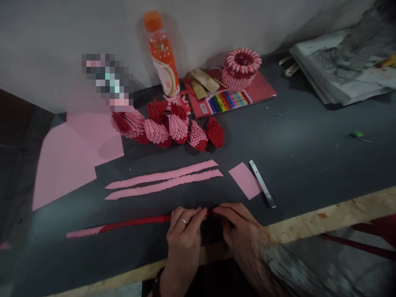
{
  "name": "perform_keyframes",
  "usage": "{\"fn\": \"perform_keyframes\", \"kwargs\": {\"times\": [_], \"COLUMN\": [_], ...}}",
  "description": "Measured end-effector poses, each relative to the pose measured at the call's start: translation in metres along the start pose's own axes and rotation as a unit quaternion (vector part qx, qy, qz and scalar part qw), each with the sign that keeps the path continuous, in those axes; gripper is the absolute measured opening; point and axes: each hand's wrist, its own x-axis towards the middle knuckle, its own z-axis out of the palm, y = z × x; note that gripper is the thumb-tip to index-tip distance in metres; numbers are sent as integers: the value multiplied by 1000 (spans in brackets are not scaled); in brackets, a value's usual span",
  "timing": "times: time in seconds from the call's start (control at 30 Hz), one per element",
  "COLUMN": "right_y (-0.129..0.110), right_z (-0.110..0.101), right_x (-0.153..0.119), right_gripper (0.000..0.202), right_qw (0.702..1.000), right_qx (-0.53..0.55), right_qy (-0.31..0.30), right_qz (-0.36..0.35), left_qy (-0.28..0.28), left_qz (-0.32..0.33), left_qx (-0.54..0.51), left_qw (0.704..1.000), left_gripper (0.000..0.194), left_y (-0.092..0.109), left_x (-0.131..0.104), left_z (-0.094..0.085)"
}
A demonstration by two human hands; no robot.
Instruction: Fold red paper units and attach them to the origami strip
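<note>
A long strip of folded paper (136,221), pink at its left end and red along the rest, lies near the table's front edge. My left hand (185,235), with a ring, is closed on the strip's right part. Just to the right, my right hand (239,227) pinches the strip's red end, its fingertips close to those of my left hand. Two pink toothed strips (163,182) lie side by side beyond my hands. A small pink paper rectangle (246,180) rests beyond my right hand, touching a silver metal blade or cutter (262,183).
Red and pink folded-paper pieces (177,123) stand in a row behind. Further back are an orange drink bottle (162,57), a round paper piece (241,68) on a red packet (262,88), pink sheets (64,165) at left and a stack of papers (328,78) at right.
</note>
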Motion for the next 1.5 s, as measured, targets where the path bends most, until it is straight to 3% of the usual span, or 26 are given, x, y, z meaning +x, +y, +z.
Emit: {"fn": "perform_keyframes", "kwargs": {"times": [0.73,1.33,1.5], "right_y": [-4,-1,-5], "right_z": [4,3,5], "right_x": [-1,-8,-5], "right_gripper": [44,45,44], "right_qw": [998,999,1000], "right_qx": [-43,-27,-23], "right_qy": [33,6,-8], "right_qz": [-29,-28,0], "left_qy": [-4,2,11], "left_qz": [-15,-18,-7], "left_qx": [-29,-31,-38], "left_qw": [999,999,999], "left_gripper": [30,32,29], "left_y": [-4,-1,-5], "left_x": [6,13,11], "left_z": [3,-1,1]}}
